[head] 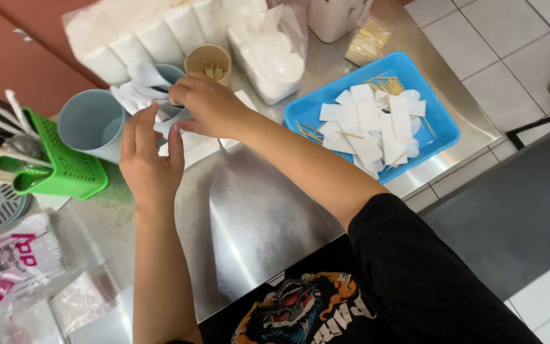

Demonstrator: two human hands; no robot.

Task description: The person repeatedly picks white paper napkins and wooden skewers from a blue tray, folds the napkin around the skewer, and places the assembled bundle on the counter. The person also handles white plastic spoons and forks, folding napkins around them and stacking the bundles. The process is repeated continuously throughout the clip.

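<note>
on the far left a green basket (65, 167) of utensils sat beside a pale blue cup (89, 121) on the steel counter (249, 216), and the left hand (151, 159) was raised just in front of that cup, fingers loosely spread and gripping nothing. next to it the right hand (208, 105) pinched a white folded paper sleeve (140, 89) at the rim of a second blue cup (172, 73) already stuffed with them. further right lay a blue tray (444, 124) holding more sleeves and toothpicks.
</note>
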